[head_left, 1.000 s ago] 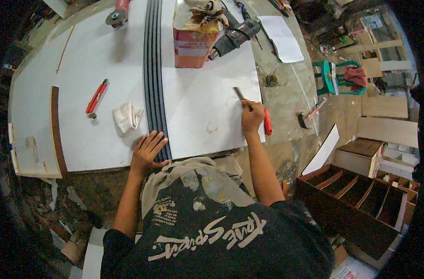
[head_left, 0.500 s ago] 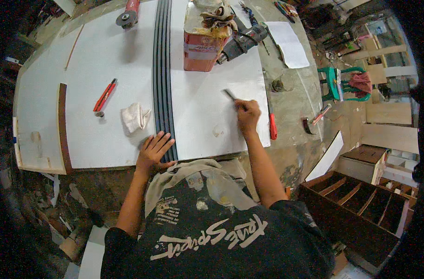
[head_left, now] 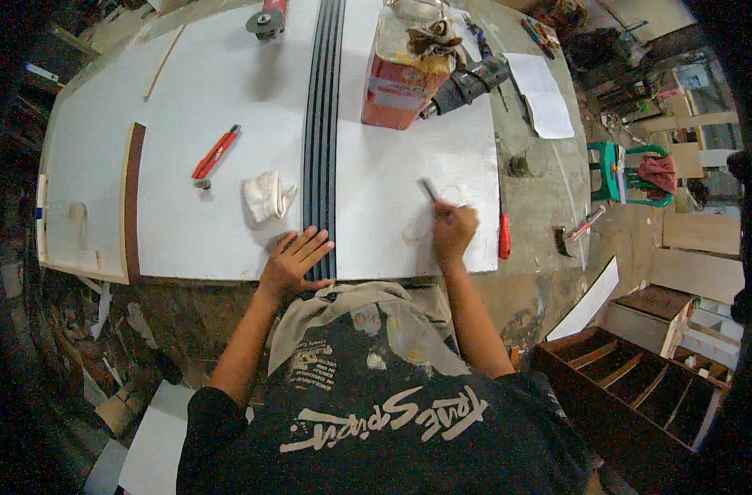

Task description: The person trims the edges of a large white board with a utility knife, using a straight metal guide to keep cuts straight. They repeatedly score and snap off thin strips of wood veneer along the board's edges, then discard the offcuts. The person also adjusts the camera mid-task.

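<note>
My left hand (head_left: 300, 264) lies with fingers spread on the near end of the long dark grooved strips (head_left: 320, 140), which cross the white board (head_left: 202, 231). A folded white cloth (head_left: 264, 196) rests just beyond it. My right hand (head_left: 454, 231) is closed on a slim dark flat tool (head_left: 429, 189) over the board's right part, where faint smudges show; whether the tool touches the surface I cannot tell. A red-handled tool (head_left: 504, 235) lies at the board's right edge. A red utility knife (head_left: 216, 153) lies left of the cloth, beside a small metal piece (head_left: 202, 185).
An angle grinder (head_left: 270, 23) sits at the back, with a red tin (head_left: 396, 91) and a heat gun (head_left: 466, 82) to the right. A hammer (head_left: 578, 229) and white paper (head_left: 541, 95) lie farther right. A green chair (head_left: 607, 169) and dark wooden drawer case (head_left: 623, 388) stand beyond.
The view has shifted, so the board and things on it appear farther right. My right hand and its tool have moved a little on the board. My left hand stays on the strips.
</note>
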Demonstrator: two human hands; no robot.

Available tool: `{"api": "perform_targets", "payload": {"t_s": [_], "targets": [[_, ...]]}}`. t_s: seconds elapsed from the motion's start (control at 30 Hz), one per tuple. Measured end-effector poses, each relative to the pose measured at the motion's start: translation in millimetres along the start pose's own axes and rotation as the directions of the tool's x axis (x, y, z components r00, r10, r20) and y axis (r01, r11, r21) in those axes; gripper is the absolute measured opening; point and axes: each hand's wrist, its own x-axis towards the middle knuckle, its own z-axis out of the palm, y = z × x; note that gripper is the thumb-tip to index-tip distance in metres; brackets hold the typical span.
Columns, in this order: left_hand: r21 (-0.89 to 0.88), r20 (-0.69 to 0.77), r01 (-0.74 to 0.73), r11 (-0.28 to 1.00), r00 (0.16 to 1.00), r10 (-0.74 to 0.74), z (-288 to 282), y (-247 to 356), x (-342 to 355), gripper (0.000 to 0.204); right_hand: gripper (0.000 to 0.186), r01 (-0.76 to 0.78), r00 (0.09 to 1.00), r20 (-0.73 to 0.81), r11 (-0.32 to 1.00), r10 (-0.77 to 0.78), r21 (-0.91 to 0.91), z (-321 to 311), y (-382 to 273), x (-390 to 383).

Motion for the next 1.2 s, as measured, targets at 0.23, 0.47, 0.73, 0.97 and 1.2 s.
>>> {"api": "perform_targets", "payload": {"t_s": [0.23, 0.47, 0.73, 0.97, 1.2], "targets": [[0.030, -0.021, -0.018, 0.999, 1.000, 0.019, 2, -1, -3, 0.072, 0.014, 0.168, 0.909, 0.338, 0.956, -0.244, 0.240, -9, -14, -31], [0.052, -0.037, -0.037, 0.998, 0.999, 0.039, 8, -5, -6, 0.072, 0.010, -0.046, 0.999, 0.007, 0.997, 0.046, 0.055, -9, 43, 34], [0.056, -0.063, -0.082, 0.995, 0.994, 0.086, 6, -6, -6, 0.070, 0.010, 0.093, 0.992, 0.080, 0.989, -0.102, 0.115, -3, -12, -10], [0.065, -0.084, -0.071, 0.995, 0.994, 0.076, 10, -6, -9, 0.068, 0.014, 0.193, 0.903, 0.343, 0.958, -0.259, 0.213, -17, -29, -44], [0.103, -0.105, -0.140, 0.985, 0.983, 0.151, 19, -14, -11, 0.071, 0.011, 0.021, 0.999, 0.027, 1.000, -0.021, -0.021, -8, 36, 27]]}}
